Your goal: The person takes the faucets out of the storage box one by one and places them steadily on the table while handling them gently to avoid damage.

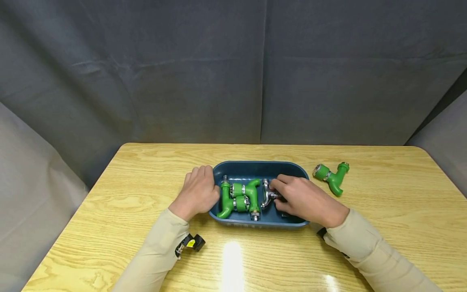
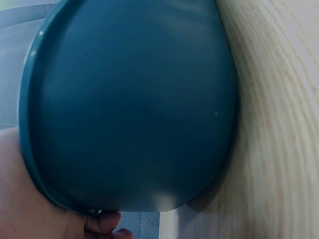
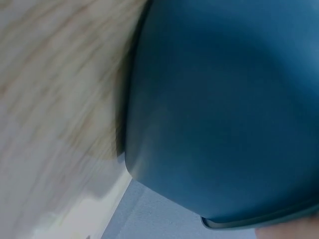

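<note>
A dark blue oblong bin [image 1: 260, 224] stands on the table. My left hand [image 1: 198, 190] grips its left rim, and the left wrist view shows the fingers [image 2: 107, 222] bent around the edge. Inside the bin, a green tap [image 1: 226, 198] lies at the left, with a second green tap [image 1: 252, 190] turned the opposite way beside it. My right hand [image 1: 303, 198] reaches in over the right end and holds a chrome tap [image 1: 269, 195] with its fingers. That hand covers part of the chrome tap and the bin's right side.
Another green tap [image 1: 335, 178] lies on the wooden table [image 1: 146, 174], just right of the bin. A grey curtain [image 1: 200, 81] hangs behind the table's far edge. The bin's outer wall [image 3: 214, 109] fills much of the right wrist view.
</note>
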`<state>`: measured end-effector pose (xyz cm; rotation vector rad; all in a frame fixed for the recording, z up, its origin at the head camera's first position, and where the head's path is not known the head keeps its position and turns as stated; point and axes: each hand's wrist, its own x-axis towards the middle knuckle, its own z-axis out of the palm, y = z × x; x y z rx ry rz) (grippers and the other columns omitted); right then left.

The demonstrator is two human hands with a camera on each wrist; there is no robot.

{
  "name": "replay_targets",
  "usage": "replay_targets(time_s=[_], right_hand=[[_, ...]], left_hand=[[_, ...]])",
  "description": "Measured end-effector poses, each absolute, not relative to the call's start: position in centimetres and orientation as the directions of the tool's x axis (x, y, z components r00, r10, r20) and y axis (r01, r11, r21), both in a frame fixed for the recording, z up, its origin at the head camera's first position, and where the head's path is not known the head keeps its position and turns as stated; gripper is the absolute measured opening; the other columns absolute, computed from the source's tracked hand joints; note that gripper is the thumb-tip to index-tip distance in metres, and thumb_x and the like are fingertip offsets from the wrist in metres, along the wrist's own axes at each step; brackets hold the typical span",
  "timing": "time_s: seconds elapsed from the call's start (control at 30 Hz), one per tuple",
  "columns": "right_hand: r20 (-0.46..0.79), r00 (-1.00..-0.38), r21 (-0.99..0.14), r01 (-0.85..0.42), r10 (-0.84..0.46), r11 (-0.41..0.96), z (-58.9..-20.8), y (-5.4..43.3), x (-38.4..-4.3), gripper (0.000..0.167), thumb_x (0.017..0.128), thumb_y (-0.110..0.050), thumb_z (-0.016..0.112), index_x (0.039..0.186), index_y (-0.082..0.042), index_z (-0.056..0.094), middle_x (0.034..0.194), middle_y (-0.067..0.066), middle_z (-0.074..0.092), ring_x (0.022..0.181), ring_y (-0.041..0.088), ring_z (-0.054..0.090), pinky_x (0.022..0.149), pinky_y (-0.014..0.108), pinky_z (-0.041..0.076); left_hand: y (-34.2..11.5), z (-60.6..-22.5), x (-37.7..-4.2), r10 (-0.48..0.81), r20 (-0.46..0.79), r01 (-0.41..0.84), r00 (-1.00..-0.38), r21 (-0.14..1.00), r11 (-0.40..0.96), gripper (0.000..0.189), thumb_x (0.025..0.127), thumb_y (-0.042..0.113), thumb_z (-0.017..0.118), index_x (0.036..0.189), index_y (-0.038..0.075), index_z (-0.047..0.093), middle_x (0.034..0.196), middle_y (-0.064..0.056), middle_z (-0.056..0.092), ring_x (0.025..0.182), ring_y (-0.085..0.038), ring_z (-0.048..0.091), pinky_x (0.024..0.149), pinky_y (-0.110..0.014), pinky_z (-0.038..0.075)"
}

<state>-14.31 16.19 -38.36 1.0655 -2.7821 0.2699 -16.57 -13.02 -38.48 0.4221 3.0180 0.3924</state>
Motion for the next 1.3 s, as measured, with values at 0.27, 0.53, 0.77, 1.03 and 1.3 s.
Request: replay_targets(time_s=[0.27, 0.53, 0.77, 1.03, 1.3], right_hand=[[0.271, -0.713, -0.075, -0.686, -0.647, 0.724, -38.1, 16.4, -14.1, 0.021, 0.088, -0.019, 0.079, 0.105, -0.01, 0.07, 0.089, -0.001, 0.063, 0.067, 0.002, 0.049, 0.06, 0.02, 0.046], [0.274, -0.716, -0.05, -0.677, -0.642, 0.734, -37.7, 16.7, -14.1, 0.024, 0.087, -0.019, 0.08, 0.106, -0.008, 0.07, 0.091, 0.0, 0.065, 0.069, 0.003, 0.051, 0.06, 0.021, 0.049], [0.282, -0.718, -0.054, -0.675, -0.637, 0.736, -37.4, 16.8, -14.0, 0.023, 0.086, -0.017, 0.08, 0.106, -0.008, 0.07, 0.09, 0.0, 0.064, 0.069, 0.003, 0.051, 0.06, 0.021, 0.049], [0.273, -0.722, -0.06, -0.672, -0.636, 0.738, -37.2, 16.9, -13.8, 0.024, 0.087, -0.018, 0.08, 0.107, -0.008, 0.069, 0.09, -0.001, 0.063, 0.071, 0.003, 0.052, 0.061, 0.021, 0.049], [0.288, -0.717, -0.082, -0.679, -0.635, 0.73, -37.0, 17.1, -13.7, 0.021, 0.088, -0.015, 0.078, 0.105, -0.008, 0.069, 0.089, -0.002, 0.062, 0.07, 0.002, 0.05, 0.059, 0.018, 0.046]], left_hand=[[-13.0, -38.4, -16.5, 0.272, -0.029, 0.256, -0.962, 0.253, 0.933, 0.018, 0.092, 0.019, 0.048, 0.101, 0.004, 0.046, 0.094, -0.01, 0.046, 0.089, -0.027, 0.04, 0.078, -0.035, 0.03], [-12.9, -38.3, -16.5, 0.272, -0.04, 0.253, -0.961, 0.261, 0.932, 0.017, 0.092, 0.018, 0.048, 0.1, 0.004, 0.045, 0.094, -0.01, 0.045, 0.09, -0.027, 0.039, 0.079, -0.035, 0.029], [-12.9, -38.4, -16.5, 0.278, -0.027, 0.263, -0.96, 0.252, 0.931, 0.017, 0.092, 0.018, 0.048, 0.099, 0.003, 0.046, 0.093, -0.01, 0.045, 0.089, -0.027, 0.04, 0.078, -0.035, 0.03], [-12.8, -38.4, -16.5, 0.278, -0.026, 0.263, -0.96, 0.25, 0.932, 0.017, 0.092, 0.018, 0.048, 0.1, 0.003, 0.046, 0.093, -0.01, 0.046, 0.089, -0.028, 0.04, 0.078, -0.035, 0.03], [-12.9, -38.5, -16.5, 0.276, -0.023, 0.262, -0.961, 0.246, 0.933, 0.017, 0.092, 0.019, 0.049, 0.099, 0.004, 0.046, 0.092, -0.01, 0.045, 0.088, -0.027, 0.039, 0.077, -0.034, 0.029]])
